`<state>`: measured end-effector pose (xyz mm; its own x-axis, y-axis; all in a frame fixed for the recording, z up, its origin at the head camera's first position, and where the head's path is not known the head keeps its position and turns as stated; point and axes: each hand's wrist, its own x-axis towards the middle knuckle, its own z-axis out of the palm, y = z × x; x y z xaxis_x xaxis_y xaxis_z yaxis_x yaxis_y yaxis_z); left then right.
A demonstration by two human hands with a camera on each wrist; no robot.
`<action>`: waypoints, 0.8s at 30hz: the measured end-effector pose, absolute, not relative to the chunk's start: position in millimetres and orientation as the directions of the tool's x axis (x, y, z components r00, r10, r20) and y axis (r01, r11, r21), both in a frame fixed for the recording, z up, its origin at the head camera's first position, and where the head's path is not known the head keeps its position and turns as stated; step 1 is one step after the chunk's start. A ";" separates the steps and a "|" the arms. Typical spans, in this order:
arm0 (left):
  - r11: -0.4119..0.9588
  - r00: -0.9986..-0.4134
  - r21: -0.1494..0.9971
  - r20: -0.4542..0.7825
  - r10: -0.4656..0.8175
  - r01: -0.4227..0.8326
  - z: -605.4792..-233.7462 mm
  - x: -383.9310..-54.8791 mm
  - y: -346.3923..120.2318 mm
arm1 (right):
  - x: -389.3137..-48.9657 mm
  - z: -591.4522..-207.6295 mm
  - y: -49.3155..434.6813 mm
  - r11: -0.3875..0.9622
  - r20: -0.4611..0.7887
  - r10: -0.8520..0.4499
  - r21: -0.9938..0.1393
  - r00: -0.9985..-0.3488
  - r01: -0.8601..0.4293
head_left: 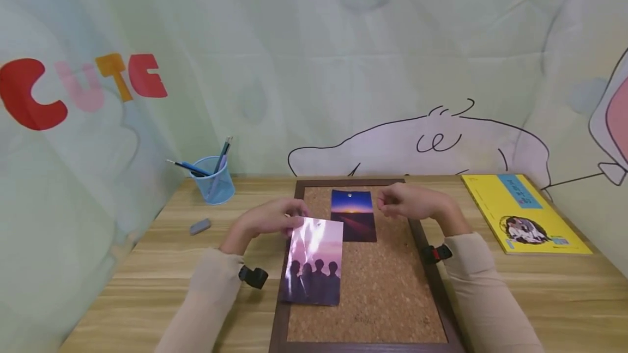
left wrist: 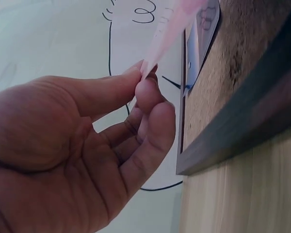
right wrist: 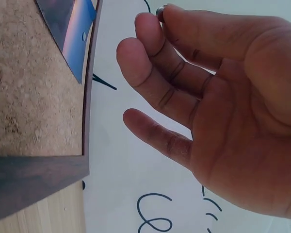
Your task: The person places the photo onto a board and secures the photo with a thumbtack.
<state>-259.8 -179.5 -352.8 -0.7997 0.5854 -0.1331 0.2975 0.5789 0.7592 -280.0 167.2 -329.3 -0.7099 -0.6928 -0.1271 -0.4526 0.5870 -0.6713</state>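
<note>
Between thumb and fingertips, my left hand [head_left: 277, 217] pinches the upper left corner of a glossy photo [head_left: 314, 263] with a pink sky and dark silhouettes of people. The photo hangs over the left side of a cork board [head_left: 387, 293] and overlaps a second photo [head_left: 355, 222], a sunset over a dark road. A silver tack [head_left: 349, 195] sits at that photo's top edge. My right hand [head_left: 407, 200] is raised just right of the sunset photo. In the right wrist view it pinches a small silver thumbtack [right wrist: 160, 13], partly hidden by the fingers.
The board's dark wooden frame [head_left: 281, 336] lies on a wood-grain table [head_left: 196, 298]. At the back left stands a blue mesh cup [head_left: 218, 187] with pens, and a grey eraser [head_left: 200, 226] lies in front of it. A yellow book [head_left: 525, 217] lies at the right.
</note>
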 end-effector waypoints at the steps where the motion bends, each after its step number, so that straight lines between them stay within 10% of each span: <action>1: 0.574 -0.794 0.760 -0.129 0.593 0.305 -353.9 -261.2 -177.1 | -280.6 -329.8 166.4 0.586 -0.128 -0.695 -0.672 -0.708 -0.453; 24: 0.556 -0.765 0.782 -0.167 0.622 0.282 -358.0 -256.9 -158.4 | -278.8 -340.2 136.8 0.566 -0.118 -0.764 -0.592 -0.634 -0.573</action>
